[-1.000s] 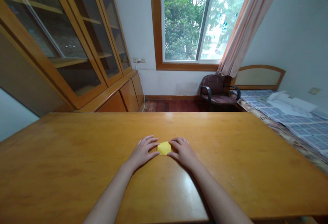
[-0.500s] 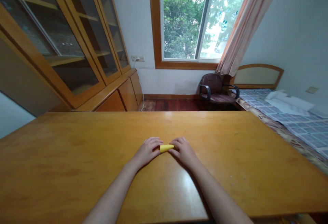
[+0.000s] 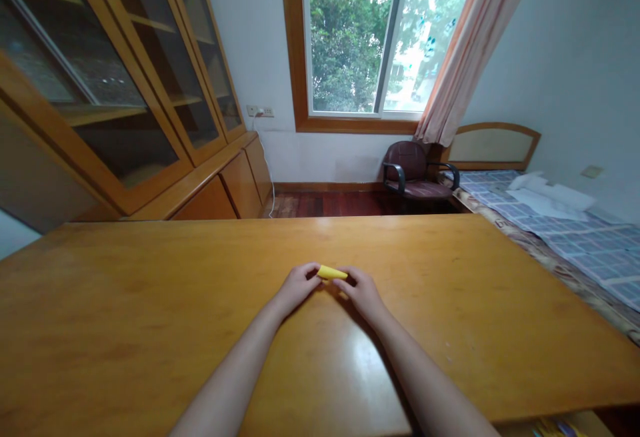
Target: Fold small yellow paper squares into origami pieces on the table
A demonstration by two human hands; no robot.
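Note:
A small folded piece of yellow paper (image 3: pixel 332 272) is held just above the wooden table (image 3: pixel 150 303), near its middle. My left hand (image 3: pixel 298 285) pinches its left end with closed fingers. My right hand (image 3: pixel 364 290) grips its right end, fingers curled round it. Both forearms reach in from the bottom edge. The paper looks thin and flat from this angle; its folds are hidden.
A glass-door wooden cabinet (image 3: pixel 125 90) stands along the left wall. Beyond the table are a window (image 3: pixel 370 37), a dark armchair (image 3: pixel 415 173) and a bed (image 3: pixel 560 223) with a patterned cover at the right.
The yellow paper lay flat on the table under my fingertips; both hands have since closed on it and lifted it slightly off the surface, tilting it edge-on.

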